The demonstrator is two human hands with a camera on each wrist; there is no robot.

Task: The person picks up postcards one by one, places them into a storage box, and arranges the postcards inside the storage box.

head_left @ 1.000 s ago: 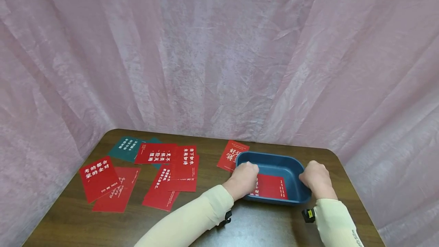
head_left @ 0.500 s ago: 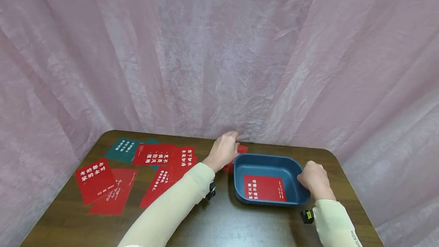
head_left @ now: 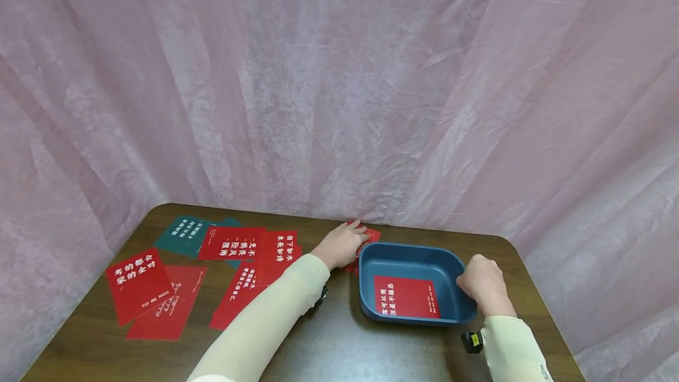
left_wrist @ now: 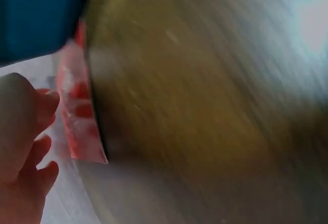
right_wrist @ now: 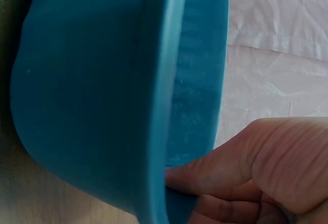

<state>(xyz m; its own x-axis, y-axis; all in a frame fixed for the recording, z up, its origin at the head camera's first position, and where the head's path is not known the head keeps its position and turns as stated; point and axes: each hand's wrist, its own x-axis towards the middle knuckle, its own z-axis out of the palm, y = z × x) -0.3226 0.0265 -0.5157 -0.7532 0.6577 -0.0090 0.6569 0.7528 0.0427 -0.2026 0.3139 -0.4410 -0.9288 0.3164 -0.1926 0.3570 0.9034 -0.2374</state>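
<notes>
My left hand (head_left: 340,245) reaches to the back of the table, its fingers over a red card (head_left: 373,234) beside the basin. In the left wrist view that card (left_wrist: 82,106) lies near the fingertips, white print across it. My right hand (head_left: 483,280) grips the right rim of a blue plastic basin (head_left: 408,261). The right wrist view has the thumb (right_wrist: 195,177) inside the rim, the other fingers partly hidden. A red card with white characters (head_left: 407,297) lies flat in the basin.
Left on the brown wooden table (head_left: 339,335) lie overlapping red cards (head_left: 231,243) and teal cards (head_left: 183,235). Two more red cards (head_left: 139,285) overlap near the left edge. A pink curtain (head_left: 339,87) hangs behind the table.
My left hand has left the basin's left side, moved left and back, and come down over the red card there. The right hand keeps its grip on the basin rim.
</notes>
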